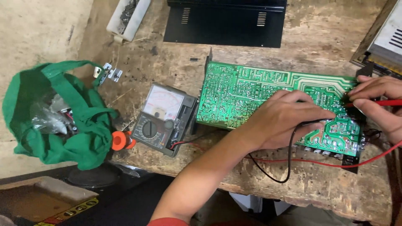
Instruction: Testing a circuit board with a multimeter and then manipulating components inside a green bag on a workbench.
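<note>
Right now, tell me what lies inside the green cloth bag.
The green cloth bag gapes open, showing crumpled clear plastic packets holding small dark parts. Folds of cloth cover anything deeper, so the rest cannot be seen.

Worn wooden workbench bearing green printed circuit board under both hands, grey analogue multimeter just left, green cloth bag far left, black metal cover behind.

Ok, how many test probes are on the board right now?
2. The red probe is in the right hand at the circuit board's right end; the black probe's tip is hidden under the left hand, only its lead shows.
</note>
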